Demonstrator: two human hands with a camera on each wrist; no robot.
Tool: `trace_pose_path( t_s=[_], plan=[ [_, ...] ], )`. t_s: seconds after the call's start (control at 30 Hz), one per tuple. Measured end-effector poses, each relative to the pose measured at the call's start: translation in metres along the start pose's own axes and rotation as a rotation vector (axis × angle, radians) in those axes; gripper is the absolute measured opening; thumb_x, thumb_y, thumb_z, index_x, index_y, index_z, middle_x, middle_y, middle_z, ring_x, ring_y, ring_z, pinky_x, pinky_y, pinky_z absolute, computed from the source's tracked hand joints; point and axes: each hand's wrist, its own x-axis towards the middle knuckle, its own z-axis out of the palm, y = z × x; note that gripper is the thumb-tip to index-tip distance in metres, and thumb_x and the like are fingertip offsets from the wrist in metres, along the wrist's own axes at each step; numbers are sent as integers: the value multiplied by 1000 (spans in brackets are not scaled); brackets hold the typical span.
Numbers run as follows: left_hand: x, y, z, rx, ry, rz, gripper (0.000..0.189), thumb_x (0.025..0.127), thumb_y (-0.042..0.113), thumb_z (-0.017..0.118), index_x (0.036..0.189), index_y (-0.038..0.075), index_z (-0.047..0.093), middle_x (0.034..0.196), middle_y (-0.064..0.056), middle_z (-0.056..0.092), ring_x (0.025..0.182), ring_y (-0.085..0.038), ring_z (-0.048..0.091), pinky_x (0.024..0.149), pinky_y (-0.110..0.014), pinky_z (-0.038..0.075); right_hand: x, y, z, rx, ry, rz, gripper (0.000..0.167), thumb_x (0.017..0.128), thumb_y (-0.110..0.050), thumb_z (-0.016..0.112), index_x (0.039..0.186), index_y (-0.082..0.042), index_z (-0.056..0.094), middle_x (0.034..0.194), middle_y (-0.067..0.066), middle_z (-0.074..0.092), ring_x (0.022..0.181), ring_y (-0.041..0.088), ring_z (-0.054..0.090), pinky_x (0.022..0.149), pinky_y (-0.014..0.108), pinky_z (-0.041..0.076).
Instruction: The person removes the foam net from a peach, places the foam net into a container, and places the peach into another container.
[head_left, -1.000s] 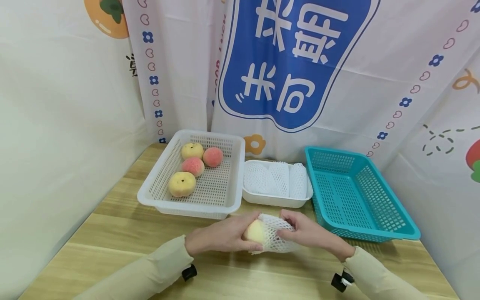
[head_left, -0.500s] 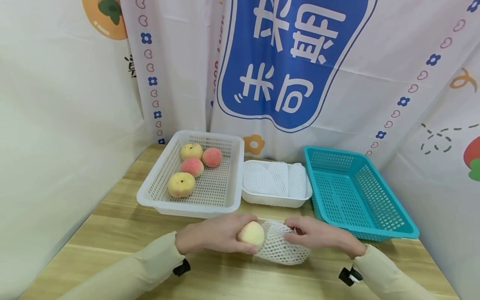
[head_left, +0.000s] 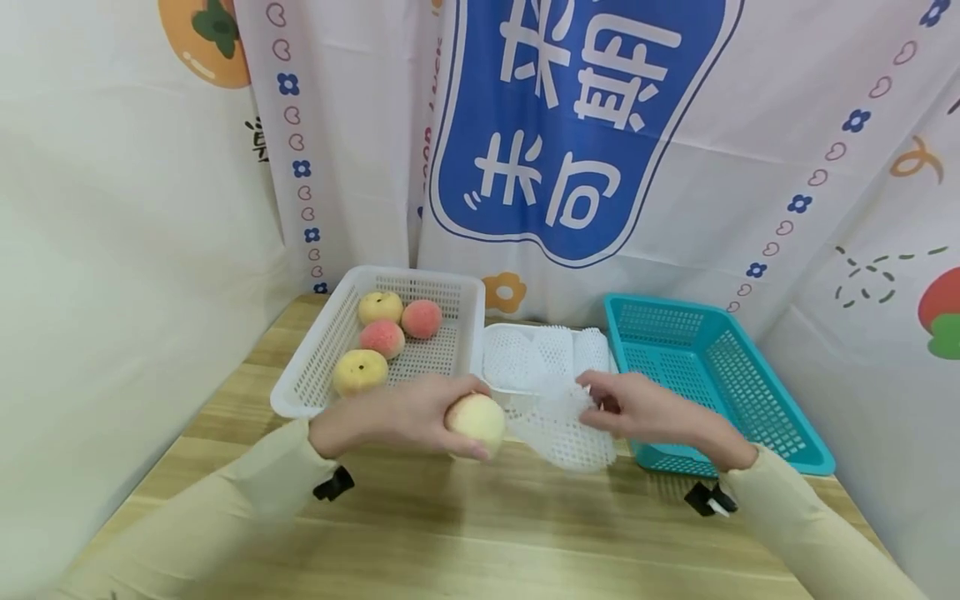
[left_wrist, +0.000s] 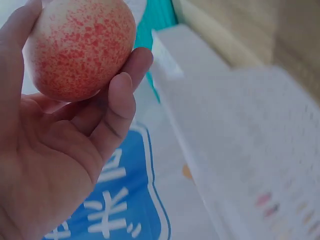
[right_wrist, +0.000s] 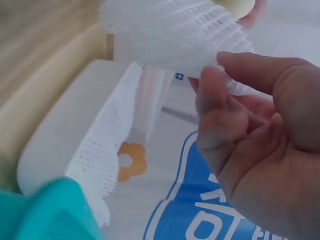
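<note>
Now the left hand grips a peach above the surface's middle, while the right hand pinches a white foam net just beside it, hands apart.

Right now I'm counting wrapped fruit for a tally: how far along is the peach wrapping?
Nothing is finished: the teal basket is empty. In hand: the left hand grips a bare peach, the right hand pinches a foam net. Left: four peaches in the white basket.

Four peaches lie in a white basket, beside a teal basket, on a wooden table.
</note>
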Motion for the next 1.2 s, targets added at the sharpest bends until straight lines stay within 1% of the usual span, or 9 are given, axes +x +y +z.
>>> trace_pose_path(
  t_s=[0.07,0.17,0.33,0.4,0.5,0.67,0.87,1.03,1.2],
  plan=[
    [1,-6,-12,-8,29,-15,58,78,59,74,123,28,55,99,9,64,83,-9,60,67,-26,52,6,1,-8,14,38,35,31,96,-21,64,123,-10,54,69,-6,55,54,4,51,54,22,46],
    [4,-11,-31,-45,61,-62,57,78,58,74,124,30,55,102,6,64,85,-13,61,71,-30,52,18,5,-17,55,62,95,41,98,-22,61,134,-7,48,69,-1,61,53,12,59,55,26,52],
    [17,-26,-55,-16,98,-141,58,79,62,71,123,26,57,108,4,62,90,-16,59,73,-31,51,39,15,-23,178,68,153,18,102,-23,53,108,-7,49,70,6,63,61,21,69,58,34,58],
    [24,-34,-61,19,97,-148,59,80,61,71,121,21,59,108,2,62,90,-17,58,71,-31,51,48,20,-24,210,70,172,21,102,-24,52,93,-8,42,70,9,63,66,24,71,60,36,59],
    [33,-46,-68,41,68,-149,60,82,56,71,121,13,58,108,-1,63,89,-17,58,71,-30,51,59,31,-28,250,70,218,25,102,-26,52,90,-7,42,71,11,66,69,30,72,62,38,60],
    [43,-63,-73,85,-8,-167,60,82,47,73,125,8,54,106,-4,63,87,-17,59,72,-29,51,73,50,-32,364,36,277,28,102,-29,52,90,-6,42,76,15,70,73,35,72,72,53,59],
    [52,-79,-74,93,-104,-191,73,82,31,74,141,1,42,124,-11,55,98,-21,55,74,-29,50,84,64,-34,519,-49,322,27,103,-28,50,95,-3,43,83,19,70,77,34,72,74,48,60],
    [59,-94,-71,125,-199,-254,71,81,29,74,142,8,43,124,-8,54,100,-20,55,77,-29,51,92,73,-31,459,-108,389,25,103,-25,49,115,-3,53,86,17,72,75,27,73,74,46,60],
    [70,-107,-68,145,-241,-339,67,82,34,75,138,12,45,118,-5,57,103,-20,55,84,-32,49,100,78,-25,232,-173,468,23,103,-25,50,109,-4,57,84,14,72,68,24,72,66,40,61]
  ],
)
